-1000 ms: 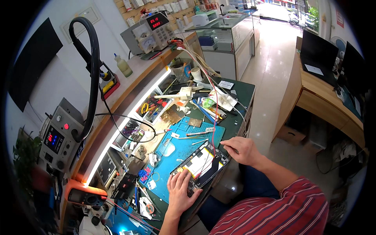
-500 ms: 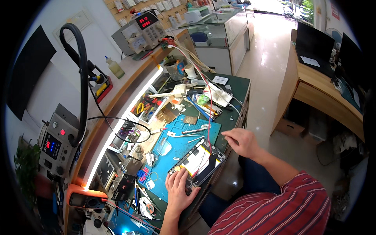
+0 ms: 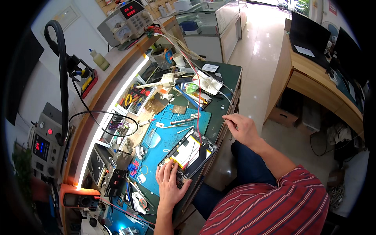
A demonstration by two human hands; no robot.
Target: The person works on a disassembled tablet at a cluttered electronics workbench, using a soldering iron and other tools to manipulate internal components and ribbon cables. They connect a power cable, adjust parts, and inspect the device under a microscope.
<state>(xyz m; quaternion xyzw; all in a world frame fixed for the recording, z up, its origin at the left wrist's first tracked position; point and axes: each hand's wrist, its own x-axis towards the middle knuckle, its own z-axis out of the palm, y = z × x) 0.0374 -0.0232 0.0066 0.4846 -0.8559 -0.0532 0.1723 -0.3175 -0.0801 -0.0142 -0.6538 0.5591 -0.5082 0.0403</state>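
On the blue mat (image 3: 164, 141) at the near edge of the workbench (image 3: 225, 78) lies an opened tablet (image 3: 188, 152), its back off and the pale battery and dark boards inside showing. The left hand (image 3: 169, 184) lies flat on the tablet's near corner, fingers spread and gripping nothing, only pressing it down. The right hand (image 3: 243, 127) is at the bench's right edge, well apart from the tablet, fingers loosely curled; whether it pinches some small part or a wire there cannot be told.

As a judgement, the work is midway: the case is already open and the insides exposed, yet nothing looks lifted out, and no tool is in either hand. Tweezers (image 3: 184, 122) lie untouched on the mat just beyond the tablet. A red wire (image 3: 197, 98) runs down from the power supply (image 3: 123, 17) on the shelf toward the tablet; where it ends is too fine to make out.

Hidden or unclear: the tablet's near corner under the left palm, the small screws and parts scattered on the mat, and the bench's lower left end, which the fisheye rim darkens and bends.
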